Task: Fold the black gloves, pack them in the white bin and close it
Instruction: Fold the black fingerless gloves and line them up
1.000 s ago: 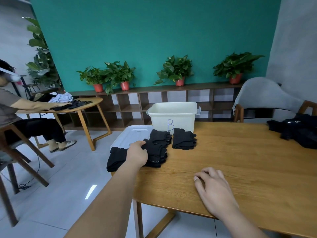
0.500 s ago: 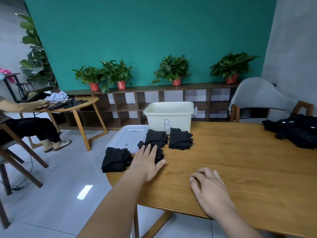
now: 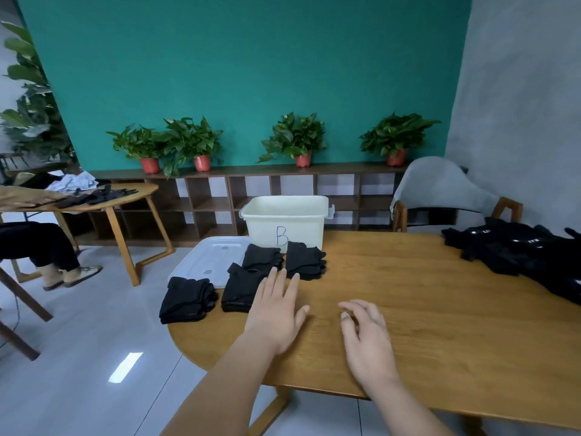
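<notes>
Where the table curves off on your left, one folded stack of black gloves sits at the rim, and the lid lies flat just behind it. Next comes a second stack. Your left hand lies flat beside it with its fingers straight and spread, the tips at the stack's right edge. It holds nothing. Two more stacks lie beyond your fingertips, right against the front of the open white bin. Your right hand rests on bare wood, loosely curled and empty. The unfolded pile is well off to your right, so the right hand is probably the one to reach for the next glove.
</notes>
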A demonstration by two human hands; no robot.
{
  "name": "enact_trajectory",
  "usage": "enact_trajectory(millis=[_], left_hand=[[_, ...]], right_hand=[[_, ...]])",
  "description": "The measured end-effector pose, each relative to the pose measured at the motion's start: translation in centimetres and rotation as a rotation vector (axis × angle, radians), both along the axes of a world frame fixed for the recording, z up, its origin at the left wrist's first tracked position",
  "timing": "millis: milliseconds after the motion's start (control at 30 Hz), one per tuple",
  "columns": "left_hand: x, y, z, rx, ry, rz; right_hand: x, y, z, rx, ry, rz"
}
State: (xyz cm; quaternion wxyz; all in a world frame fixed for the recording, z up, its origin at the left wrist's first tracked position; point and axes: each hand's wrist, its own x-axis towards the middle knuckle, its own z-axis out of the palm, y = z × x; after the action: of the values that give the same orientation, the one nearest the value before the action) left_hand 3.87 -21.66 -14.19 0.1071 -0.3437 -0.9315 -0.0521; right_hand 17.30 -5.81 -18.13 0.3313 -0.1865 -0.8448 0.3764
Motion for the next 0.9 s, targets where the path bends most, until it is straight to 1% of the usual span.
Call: enact_trajectory(millis=[133,233,367,533,700,900], left_hand=[[3.9,3.5,-0.9,0.017,-0.065,-0.083],[6.2,5.9,-1.1,0.009,-0.122,-0.125],[7.9,9.2,-1.6,0.027,-0.196,-0.170],[9.0,13.8,-1.4,0.044,-0.255,-0.222],[9.9,18.6,-1.2,0.058,-0.282,-0.281],[9.7,23.5,-0.8,0.066,-0.285,-0.318]], right_hand=[[0.2,0.6,0.4,-0.141,0.087,-0.088],[0.9,2.0,0.8,-0.135,0.063,-0.096],[3.6,6.5,1.2,0.016,-0.073,-0.117],[7.7,14.2,2.4,0.164,-0.269,-0.220],[10.9,21.6,4.6,0.204,-0.458,-0.354],[12.2,29.0,7.0,0.234,-0.566,-0.474]])
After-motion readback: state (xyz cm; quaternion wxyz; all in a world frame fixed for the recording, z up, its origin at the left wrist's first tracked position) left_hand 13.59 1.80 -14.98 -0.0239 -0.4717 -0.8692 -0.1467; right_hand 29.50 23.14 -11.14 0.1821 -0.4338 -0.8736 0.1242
